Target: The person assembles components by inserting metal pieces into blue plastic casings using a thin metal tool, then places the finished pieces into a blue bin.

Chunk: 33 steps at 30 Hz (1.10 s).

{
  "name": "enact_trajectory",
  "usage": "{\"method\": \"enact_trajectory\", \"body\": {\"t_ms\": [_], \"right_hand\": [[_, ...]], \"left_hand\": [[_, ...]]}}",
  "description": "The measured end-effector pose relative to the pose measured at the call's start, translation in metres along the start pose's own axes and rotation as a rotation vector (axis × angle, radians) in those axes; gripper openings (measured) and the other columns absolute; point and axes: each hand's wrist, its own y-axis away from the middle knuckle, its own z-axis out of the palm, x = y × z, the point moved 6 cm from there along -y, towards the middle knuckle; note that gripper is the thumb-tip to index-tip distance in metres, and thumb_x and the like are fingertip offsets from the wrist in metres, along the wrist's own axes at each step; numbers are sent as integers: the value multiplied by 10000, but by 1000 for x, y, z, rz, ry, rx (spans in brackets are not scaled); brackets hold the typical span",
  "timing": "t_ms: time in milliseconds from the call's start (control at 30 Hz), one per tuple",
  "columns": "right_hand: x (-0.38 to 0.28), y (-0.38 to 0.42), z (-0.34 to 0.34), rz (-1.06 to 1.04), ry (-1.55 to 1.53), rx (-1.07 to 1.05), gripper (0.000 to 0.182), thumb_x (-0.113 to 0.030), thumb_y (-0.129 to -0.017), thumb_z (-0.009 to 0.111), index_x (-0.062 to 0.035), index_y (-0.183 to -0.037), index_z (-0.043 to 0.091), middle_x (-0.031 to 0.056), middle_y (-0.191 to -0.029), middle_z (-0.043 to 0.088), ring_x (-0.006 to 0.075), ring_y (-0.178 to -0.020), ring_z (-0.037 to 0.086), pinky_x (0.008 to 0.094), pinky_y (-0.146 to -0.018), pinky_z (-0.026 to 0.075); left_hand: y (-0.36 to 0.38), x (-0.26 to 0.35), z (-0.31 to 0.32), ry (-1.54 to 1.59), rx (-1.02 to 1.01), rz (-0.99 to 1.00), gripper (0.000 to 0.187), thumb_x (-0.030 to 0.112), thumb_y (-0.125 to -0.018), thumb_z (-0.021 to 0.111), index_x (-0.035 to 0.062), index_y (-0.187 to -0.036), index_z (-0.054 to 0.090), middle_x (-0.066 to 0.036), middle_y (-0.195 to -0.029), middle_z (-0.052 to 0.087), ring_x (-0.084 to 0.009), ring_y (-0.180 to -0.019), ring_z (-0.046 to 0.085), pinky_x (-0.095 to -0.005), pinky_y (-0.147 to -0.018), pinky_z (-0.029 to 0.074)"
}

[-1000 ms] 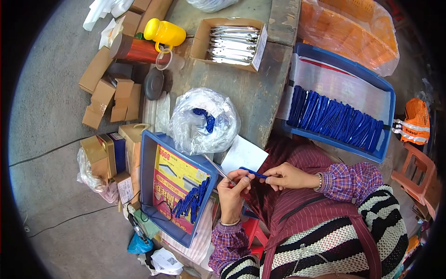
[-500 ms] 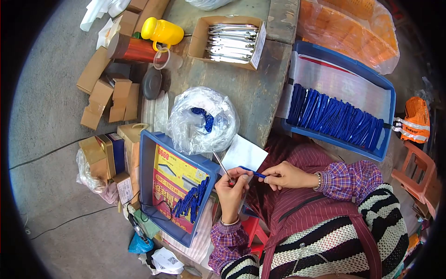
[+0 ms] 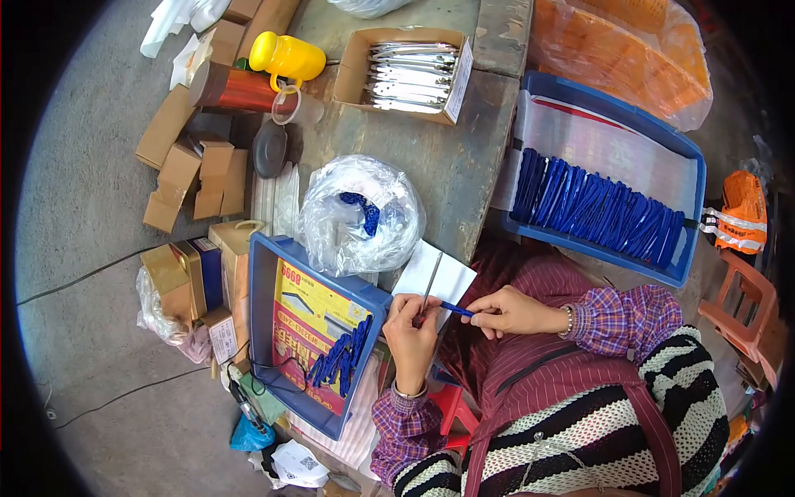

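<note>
My left hand [image 3: 410, 335] is closed round a thin metal rod-like tool [image 3: 431, 277], which points up and away over a white paper [image 3: 451, 277]. A bit of red shows by its fingers. In my right hand [image 3: 509, 313] a slim blue piece [image 3: 457, 310] is pinched, and its far end meets the left fingertips. Close by, a bag of clear plastic [image 3: 323, 232] holds small blue parts [image 3: 371, 217]. Left of my hands is a blue tray [image 3: 259, 331] with several slim blue pieces [image 3: 341, 360]. How the tool's near end touches the held piece is hidden by fingers.
To the right stands a blue bin [image 3: 613, 91] with a long row of blue pieces [image 3: 596, 207]. On the table [image 3: 414, 149] are a cardboard box [image 3: 352, 74] of silvery strips and a yellow bottle [image 3: 298, 60]. An orange crate [image 3: 621, 50] stands beyond.
The metal tool has swung from pointing up-left to pointing up-right over the paper. My left hand has turned with it; the right hand stays almost still with the blue piece.
</note>
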Motion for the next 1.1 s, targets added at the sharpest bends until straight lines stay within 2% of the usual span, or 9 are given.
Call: {"method": "enact_trajectory", "body": {"t_ms": [333,400,533,700,1100], "right_hand": [[-1,-3,2,19,-41,-16,275,-204,-904,537,-4,-1056,650,47,-621,636,95,-513,597,236,-499,485],[-3,-7,1,15,-39,14,264,-206,-898,545,4,-1009,661,55,-617,640,97,-510,602,233,-496,481],[-10,-12,2,3,21,23,240,-181,-908,554,9,-1003,663,50,-607,628,86,-499,591,231,-474,477],[-11,-8,-5,14,18,98,231,-191,-900,565,6,-896,686,48,-562,618,91,-464,584,225,-452,465],[-9,-9,-4,-13,5,140,223,-185,-896,571,2,-911,692,54,-561,620,92,-456,586,225,-443,465]], "left_hand": [[-3,-2,4,36,-59,-4,140,-65,-668,699,2,-790,682,-45,-723,566,-107,-581,513,-228,-526,396],[-3,-3,5,33,-60,-2,140,-66,-667,699,0,-790,682,-46,-722,568,-109,-581,516,-229,-527,398],[-4,4,6,19,-61,11,121,-70,-687,676,-6,-790,668,-53,-724,569,-114,-580,517,-234,-528,400],[-5,7,12,30,-76,36,124,-73,-707,650,-2,-808,657,-55,-733,568,-119,-595,529,-234,-541,410],[-6,10,7,37,-76,81,177,-69,-700,665,13,-856,652,-40,-756,567,-110,-615,539,-224,-556,423]]}}
